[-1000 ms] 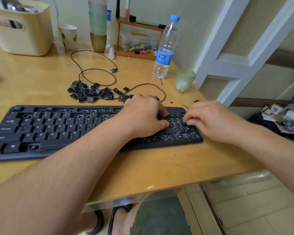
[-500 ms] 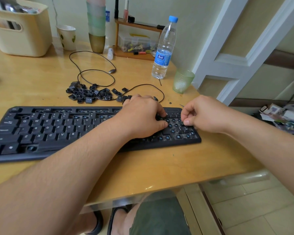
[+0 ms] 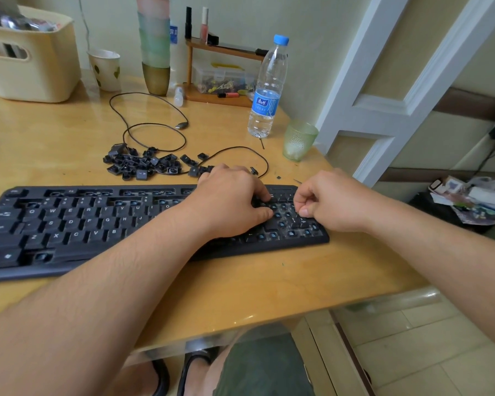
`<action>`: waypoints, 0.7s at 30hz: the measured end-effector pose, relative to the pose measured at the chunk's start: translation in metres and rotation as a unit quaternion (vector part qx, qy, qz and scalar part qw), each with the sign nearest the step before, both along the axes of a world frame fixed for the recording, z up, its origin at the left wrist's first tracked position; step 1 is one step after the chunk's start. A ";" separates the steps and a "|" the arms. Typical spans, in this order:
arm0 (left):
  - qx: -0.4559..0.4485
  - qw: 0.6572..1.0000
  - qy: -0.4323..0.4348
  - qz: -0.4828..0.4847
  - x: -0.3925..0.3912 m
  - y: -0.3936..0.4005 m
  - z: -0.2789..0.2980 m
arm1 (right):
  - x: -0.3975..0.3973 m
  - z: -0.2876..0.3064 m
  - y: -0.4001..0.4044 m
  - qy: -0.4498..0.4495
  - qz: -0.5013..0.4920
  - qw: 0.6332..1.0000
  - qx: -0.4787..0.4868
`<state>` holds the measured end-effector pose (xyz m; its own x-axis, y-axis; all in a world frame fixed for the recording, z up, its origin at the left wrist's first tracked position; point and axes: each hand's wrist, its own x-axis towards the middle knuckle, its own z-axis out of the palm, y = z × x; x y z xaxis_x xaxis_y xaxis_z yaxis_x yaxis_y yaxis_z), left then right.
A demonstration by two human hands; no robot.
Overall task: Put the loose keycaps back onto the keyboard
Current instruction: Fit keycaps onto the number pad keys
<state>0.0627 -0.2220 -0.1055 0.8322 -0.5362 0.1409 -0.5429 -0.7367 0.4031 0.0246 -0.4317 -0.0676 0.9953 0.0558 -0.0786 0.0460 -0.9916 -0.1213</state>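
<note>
A black keyboard (image 3: pixel 97 224) lies along the desk's front, with several blue switch stems bare in its top rows and number pad. Behind it is a pile of loose black keycaps (image 3: pixel 143 164). My left hand (image 3: pixel 232 198) rests on the keyboard's right part. Its fingers are curled, and the index tip and thumb pinch a dark keycap (image 3: pixel 263 203) at the number pad's left edge. My right hand (image 3: pixel 329 201) hovers over the number pad with fingers curled. Its thumb and index tip are pinched low on a small keycap that is mostly hidden.
A thin black cable (image 3: pixel 155 130) loops behind the keycap pile. A water bottle (image 3: pixel 266 92), green glass (image 3: pixel 299 141), paper cup (image 3: pixel 105 70), stacked cups (image 3: pixel 155 52), a beige basket (image 3: pixel 32 58) and a small wooden shelf (image 3: pixel 220 72) stand at the back. The desk edge runs just right of the keyboard.
My right hand has moved left and farther back across the number pad, and its fingers have curled into a pinch. My left hand has stayed in place.
</note>
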 end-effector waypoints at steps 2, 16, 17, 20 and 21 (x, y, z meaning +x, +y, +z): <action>0.000 1.000 0.002 0.000 0.000 0.000 0.001 | 0.000 0.004 -0.002 0.014 -0.008 1.000 0.012; -0.002 1.000 -0.009 0.001 0.000 0.000 0.001 | 0.013 0.008 -0.007 0.019 -0.059 0.991 0.118; -0.009 1.000 -0.010 0.002 0.000 0.002 0.002 | 0.016 0.011 -0.009 0.017 -0.056 0.991 0.119; -0.040 0.999 0.003 0.020 0.003 0.010 0.009 | 0.023 0.015 -0.009 0.055 -0.029 0.995 0.079; -0.045 0.998 0.002 0.036 0.006 0.015 0.012 | 0.025 0.015 -0.008 0.068 -0.021 0.995 0.071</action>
